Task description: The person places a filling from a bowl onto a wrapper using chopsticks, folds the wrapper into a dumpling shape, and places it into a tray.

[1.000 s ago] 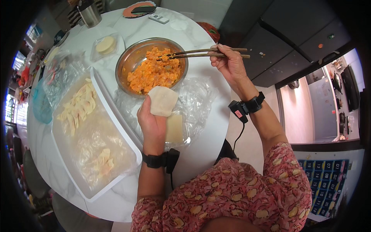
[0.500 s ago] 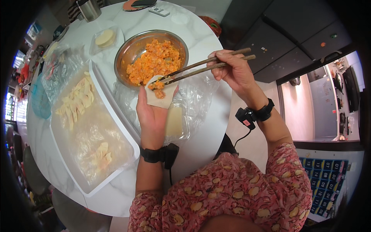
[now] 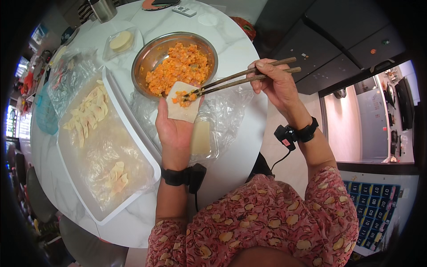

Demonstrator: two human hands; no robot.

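Observation:
On the palm of my left hand (image 3: 174, 133) lies a square dumpling wrapper (image 3: 183, 114), its edge held by the thumb. A small heap of orange filling (image 3: 182, 99) sits on the wrapper's upper middle. My right hand (image 3: 276, 83) grips a pair of wooden chopsticks (image 3: 242, 81), whose tips touch the filling. Just beyond the left hand stands a steel bowl (image 3: 212, 50) with more of the chopped orange mixture (image 3: 180, 66). Beside the left wrist, a clear plastic pack (image 3: 214, 153) holds a stack of pale square wrappers (image 3: 200, 139).
A white tray (image 3: 153, 171) lined with plastic film, left of my left arm, carries several folded dumplings (image 3: 91, 109). Round wrappers (image 3: 121, 41) lie in a package behind it. Crumpled plastic film (image 3: 235, 107) spreads under the bowl. A remote control (image 3: 184, 10) and a metal jug (image 3: 103, 10) stand far off.
The filling has been spread flatter on the wrapper, and the wrapper now lies more upright in view. My right hand has shifted slightly to the right with the chopsticks.

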